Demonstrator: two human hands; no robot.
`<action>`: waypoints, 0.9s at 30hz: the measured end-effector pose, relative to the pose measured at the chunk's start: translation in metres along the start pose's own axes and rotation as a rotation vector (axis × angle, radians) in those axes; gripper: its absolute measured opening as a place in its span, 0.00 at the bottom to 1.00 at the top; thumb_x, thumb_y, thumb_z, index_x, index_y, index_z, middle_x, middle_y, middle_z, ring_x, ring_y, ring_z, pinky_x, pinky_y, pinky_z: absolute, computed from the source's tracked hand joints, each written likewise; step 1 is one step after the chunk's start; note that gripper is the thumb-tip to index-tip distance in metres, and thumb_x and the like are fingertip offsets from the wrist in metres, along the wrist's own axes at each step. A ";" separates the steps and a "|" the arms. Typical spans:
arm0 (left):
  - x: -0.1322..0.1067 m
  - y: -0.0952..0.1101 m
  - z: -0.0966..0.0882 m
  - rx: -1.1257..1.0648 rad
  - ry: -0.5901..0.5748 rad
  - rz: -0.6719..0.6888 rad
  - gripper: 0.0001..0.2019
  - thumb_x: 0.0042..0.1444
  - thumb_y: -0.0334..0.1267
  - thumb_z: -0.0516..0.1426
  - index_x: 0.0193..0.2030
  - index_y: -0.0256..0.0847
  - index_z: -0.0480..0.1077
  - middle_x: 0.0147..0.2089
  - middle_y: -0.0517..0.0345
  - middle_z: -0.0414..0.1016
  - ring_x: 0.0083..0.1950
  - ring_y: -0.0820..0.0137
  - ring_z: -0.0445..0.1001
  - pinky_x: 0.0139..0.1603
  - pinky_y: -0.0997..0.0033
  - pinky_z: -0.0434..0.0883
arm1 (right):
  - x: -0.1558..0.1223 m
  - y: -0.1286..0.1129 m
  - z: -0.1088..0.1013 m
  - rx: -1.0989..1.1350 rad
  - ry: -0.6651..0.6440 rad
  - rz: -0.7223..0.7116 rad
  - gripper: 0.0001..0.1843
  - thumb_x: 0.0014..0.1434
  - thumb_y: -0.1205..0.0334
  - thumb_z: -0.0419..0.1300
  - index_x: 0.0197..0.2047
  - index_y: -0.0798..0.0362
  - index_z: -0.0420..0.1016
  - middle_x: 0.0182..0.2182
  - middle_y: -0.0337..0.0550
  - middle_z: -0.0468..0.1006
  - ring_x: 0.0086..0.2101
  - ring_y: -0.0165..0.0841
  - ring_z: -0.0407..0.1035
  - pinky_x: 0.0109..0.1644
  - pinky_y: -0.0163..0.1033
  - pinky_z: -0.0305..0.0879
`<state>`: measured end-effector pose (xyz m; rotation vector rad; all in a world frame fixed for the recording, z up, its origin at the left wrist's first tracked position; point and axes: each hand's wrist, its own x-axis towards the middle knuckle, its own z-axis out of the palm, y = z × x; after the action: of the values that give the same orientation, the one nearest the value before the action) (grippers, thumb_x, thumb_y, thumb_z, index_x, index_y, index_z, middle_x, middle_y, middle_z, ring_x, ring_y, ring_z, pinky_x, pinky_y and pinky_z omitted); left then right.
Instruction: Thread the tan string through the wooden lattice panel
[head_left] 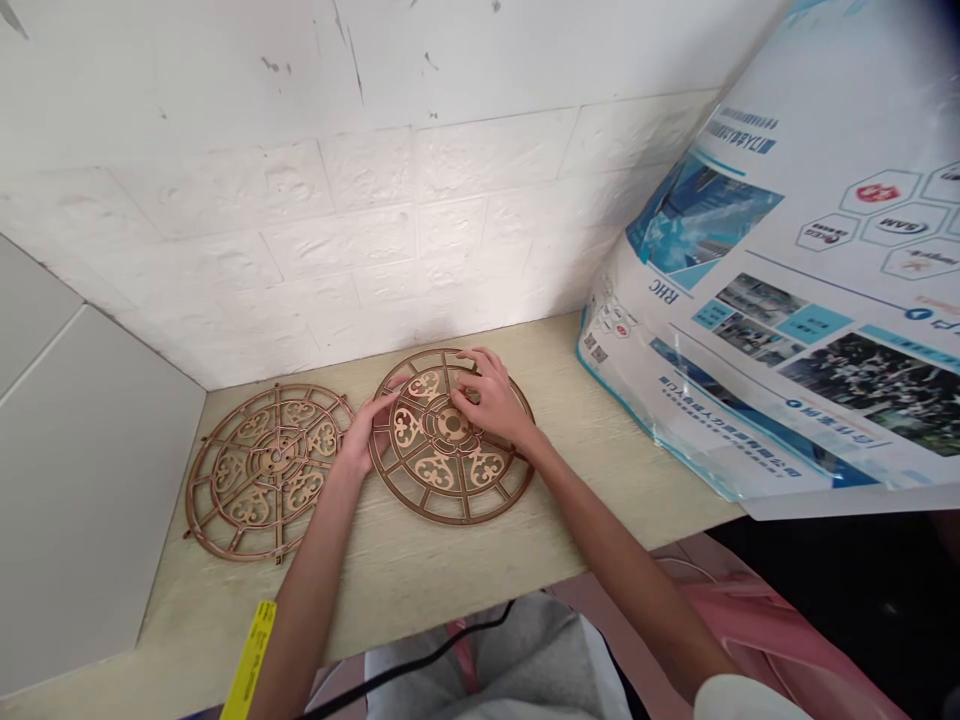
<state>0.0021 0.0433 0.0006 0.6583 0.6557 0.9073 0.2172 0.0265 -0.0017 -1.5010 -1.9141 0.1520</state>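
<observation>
Two round brown fretwork discs lie flat on a pale wooden tabletop [420, 560]. My right hand [491, 395] rests on top of the right disc [450, 470], fingers curled and pressing near its centre. My left hand [367, 432] touches that disc's left rim, fingers bent against the edge. The left disc [266, 470] lies untouched beside it, just left of my left wrist. A yellow band [249, 665] wraps my left forearm.
A white brick-pattern wall [375, 200] backs the table. A grey panel [75, 470] closes the left side. A large printed poster [787, 300] leans over the table's right end. A black cable [427, 660] crosses my lap below the table's front edge.
</observation>
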 end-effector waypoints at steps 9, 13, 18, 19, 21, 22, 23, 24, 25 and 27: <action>0.001 -0.002 -0.002 0.008 0.025 0.001 0.23 0.51 0.33 0.63 0.56 0.36 0.71 0.48 0.50 0.78 0.41 0.68 0.77 0.43 0.71 0.72 | 0.000 0.000 0.001 0.047 0.028 -0.004 0.11 0.53 0.64 0.56 0.21 0.57 0.68 0.56 0.42 0.69 0.60 0.37 0.57 0.67 0.53 0.58; 0.001 -0.002 -0.001 0.016 0.080 -0.009 0.23 0.51 0.33 0.64 0.56 0.35 0.72 0.45 0.50 0.78 0.40 0.68 0.77 0.44 0.69 0.73 | -0.001 -0.003 0.001 0.034 0.024 0.003 0.11 0.53 0.65 0.56 0.21 0.57 0.67 0.55 0.43 0.69 0.60 0.37 0.57 0.67 0.53 0.58; 0.001 -0.003 -0.001 0.013 0.096 -0.006 0.24 0.50 0.32 0.64 0.55 0.35 0.72 0.43 0.50 0.78 0.40 0.68 0.77 0.44 0.71 0.72 | -0.001 -0.005 0.001 0.026 0.008 0.035 0.11 0.54 0.64 0.55 0.22 0.57 0.68 0.56 0.42 0.69 0.61 0.36 0.57 0.67 0.52 0.59; 0.001 -0.003 -0.001 0.011 0.101 -0.009 0.24 0.50 0.32 0.64 0.56 0.35 0.72 0.43 0.51 0.78 0.40 0.68 0.77 0.44 0.71 0.73 | -0.001 -0.005 0.002 0.029 0.002 0.042 0.11 0.55 0.64 0.55 0.22 0.57 0.68 0.56 0.41 0.69 0.61 0.36 0.57 0.67 0.52 0.59; 0.001 -0.003 0.000 0.005 0.108 -0.020 0.24 0.50 0.32 0.65 0.56 0.35 0.72 0.43 0.50 0.78 0.41 0.67 0.77 0.44 0.69 0.73 | -0.001 -0.003 0.003 0.041 -0.008 0.043 0.11 0.55 0.63 0.55 0.23 0.57 0.69 0.56 0.42 0.69 0.60 0.36 0.57 0.67 0.53 0.58; 0.000 -0.003 0.000 0.002 0.109 -0.024 0.24 0.50 0.32 0.65 0.55 0.35 0.72 0.43 0.50 0.78 0.41 0.67 0.77 0.45 0.69 0.73 | -0.001 -0.003 0.004 0.046 -0.010 0.039 0.11 0.55 0.62 0.55 0.23 0.57 0.69 0.56 0.43 0.69 0.60 0.37 0.57 0.67 0.53 0.59; 0.000 -0.003 0.000 0.001 0.108 -0.027 0.24 0.49 0.32 0.65 0.55 0.35 0.72 0.43 0.50 0.78 0.41 0.66 0.77 0.46 0.68 0.73 | -0.002 -0.002 0.004 0.051 -0.011 0.034 0.11 0.56 0.62 0.55 0.24 0.56 0.69 0.56 0.44 0.69 0.60 0.37 0.57 0.66 0.53 0.59; 0.000 -0.003 0.000 0.002 0.107 -0.027 0.24 0.49 0.32 0.65 0.55 0.35 0.72 0.42 0.51 0.78 0.41 0.67 0.77 0.45 0.68 0.73 | -0.002 -0.001 0.005 0.053 -0.010 0.035 0.11 0.56 0.62 0.55 0.24 0.56 0.69 0.56 0.44 0.69 0.60 0.37 0.57 0.66 0.53 0.59; 0.000 -0.003 0.000 0.004 0.108 -0.024 0.24 0.49 0.32 0.65 0.55 0.34 0.73 0.42 0.51 0.78 0.40 0.67 0.77 0.45 0.69 0.73 | -0.002 -0.001 0.006 0.052 -0.009 0.042 0.11 0.56 0.61 0.55 0.25 0.56 0.70 0.55 0.45 0.69 0.60 0.37 0.58 0.66 0.53 0.59; 0.000 -0.004 0.000 0.007 0.122 -0.013 0.23 0.48 0.32 0.65 0.53 0.34 0.73 0.41 0.52 0.78 0.37 0.69 0.77 0.41 0.71 0.73 | -0.001 0.000 0.006 0.043 -0.012 0.067 0.10 0.56 0.60 0.55 0.26 0.55 0.70 0.54 0.44 0.69 0.60 0.37 0.58 0.66 0.52 0.60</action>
<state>0.0038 0.0420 -0.0027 0.6074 0.7710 0.9384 0.2137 0.0271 -0.0067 -1.5389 -1.8594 0.2312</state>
